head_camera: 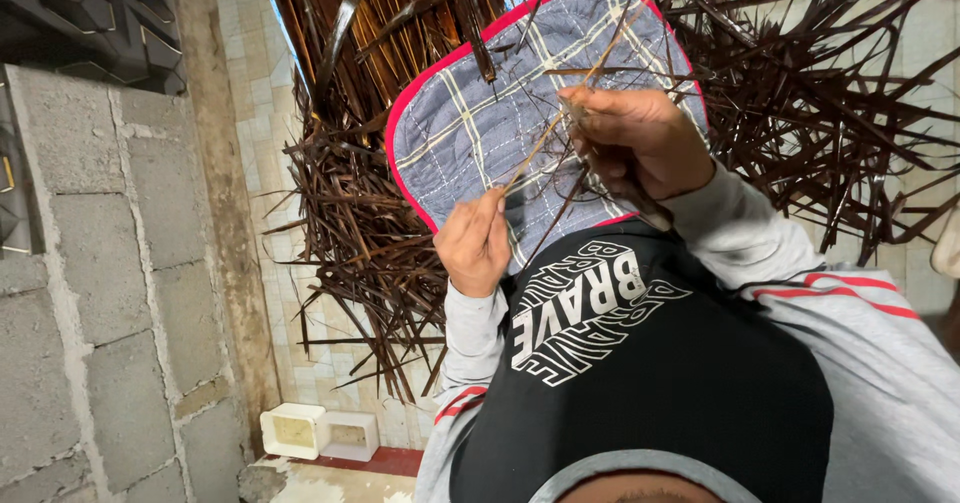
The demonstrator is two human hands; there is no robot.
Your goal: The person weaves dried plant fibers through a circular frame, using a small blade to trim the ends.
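hands work best close together here, left hand pinching the thin strip's lower end, right hand closed on dark strips over the quilted pad.

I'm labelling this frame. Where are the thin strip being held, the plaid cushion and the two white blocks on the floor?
thin strip [545, 141], head view, mid-length between the hands
plaid cushion [460, 128], head view, bare blue-grey cloth left of centre
white blocks [293, 430], head view, face of the left block
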